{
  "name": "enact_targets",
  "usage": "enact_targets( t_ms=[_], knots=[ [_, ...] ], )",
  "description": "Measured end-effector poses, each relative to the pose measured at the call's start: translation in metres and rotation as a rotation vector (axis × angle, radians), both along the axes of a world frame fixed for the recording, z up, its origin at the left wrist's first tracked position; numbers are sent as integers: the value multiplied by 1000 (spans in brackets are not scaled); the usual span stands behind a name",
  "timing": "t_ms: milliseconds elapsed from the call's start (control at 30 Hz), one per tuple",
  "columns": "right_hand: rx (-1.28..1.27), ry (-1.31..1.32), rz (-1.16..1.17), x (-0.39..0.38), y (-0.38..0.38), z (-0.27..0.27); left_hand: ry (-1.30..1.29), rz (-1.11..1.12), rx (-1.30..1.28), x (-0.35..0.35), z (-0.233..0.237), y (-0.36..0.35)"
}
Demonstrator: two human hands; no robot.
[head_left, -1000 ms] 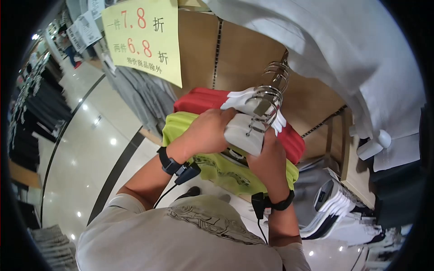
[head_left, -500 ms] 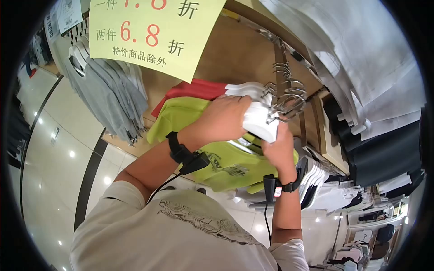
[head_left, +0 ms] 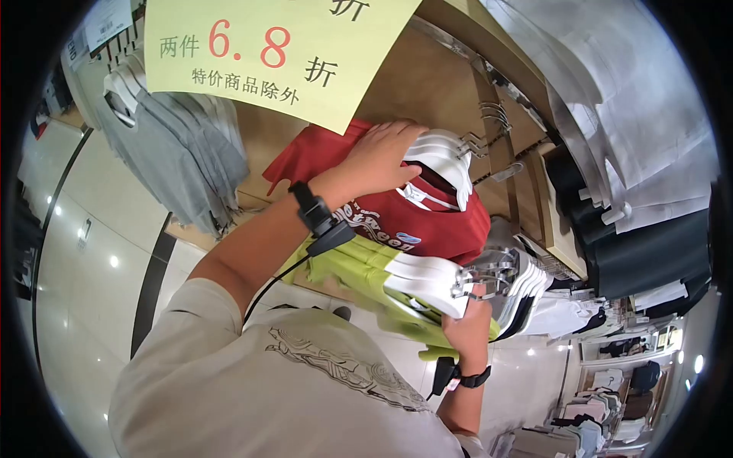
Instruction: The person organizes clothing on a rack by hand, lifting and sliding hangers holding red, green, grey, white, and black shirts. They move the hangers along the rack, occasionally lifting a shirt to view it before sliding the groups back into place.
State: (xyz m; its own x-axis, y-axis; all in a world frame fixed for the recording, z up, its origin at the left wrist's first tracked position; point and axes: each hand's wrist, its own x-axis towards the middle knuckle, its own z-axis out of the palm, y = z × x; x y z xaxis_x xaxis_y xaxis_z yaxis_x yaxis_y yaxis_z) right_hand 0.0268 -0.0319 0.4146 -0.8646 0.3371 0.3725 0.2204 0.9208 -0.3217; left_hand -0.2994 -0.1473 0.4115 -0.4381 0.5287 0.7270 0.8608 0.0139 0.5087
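Observation:
My left hand rests flat on the red T-shirts, which hang on white hangers from a metal arm on the wooden wall. My right hand grips a bunch of lime-green T-shirts on white hangers with metal hooks. That bunch is held low, off the rail, in front of the red ones. Both wrists wear black bands with cables.
A yellow price sign hangs at the top. Grey shirts hang at the left. White garments and black garments hang at the right. More hangered clothes sit behind the green bunch. Glossy floor lies at the left.
My right hand has pulled the green shirts down and away from the rail, uncovering the red shirts. My left hand has shifted from the hangers onto the red shirts.

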Motion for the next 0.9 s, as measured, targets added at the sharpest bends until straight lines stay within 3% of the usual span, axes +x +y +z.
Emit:
enact_targets(
  t_ms=[100,167,367,433,733,900],
  knots=[
    [-115,-75,-117,23,-6,-18,7,-2,-83,-12,-1,26],
    [-50,-80,-142,37,-11,-25,-48,84,-301,-15,6,34],
    [-51,-63,-316,80,-38,-48,98,226,-151,-8,-12,49],
    [-126,-69,-446,94,-48,-53,86,213,-137,-6,-12,51],
    [-136,-60,-615,129,-48,-63,73,175,-76,18,20,26],
    [-223,-29,-774,165,-22,-81,51,160,-67,36,4,0]
  ],
)
